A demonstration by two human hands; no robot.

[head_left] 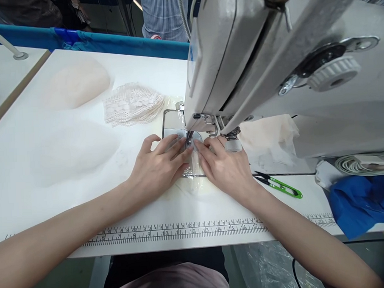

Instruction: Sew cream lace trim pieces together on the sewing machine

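A grey-white sewing machine (271, 60) stands on the white table (54, 201), its needle (189, 139) over the metal plate (170, 128). My left hand (156, 166) lies flat with fingers spread on a thin pale piece of fabric (193, 184) just left of the needle. My right hand (223, 166) presses the same fabric from the right, fingers stretched toward the needle. The two hands nearly touch at the fingertips.
A stack of white lace pieces (131, 105) and two pale padded shapes (76, 83) (74, 151) lie to the left. Green-handled snips (281, 186) lie right of my right hand. Blue cloth (360, 202) sits at the right edge. A printed ruler (183, 230) runs along the front. A person in a striped shirt (162, 13) stands behind.
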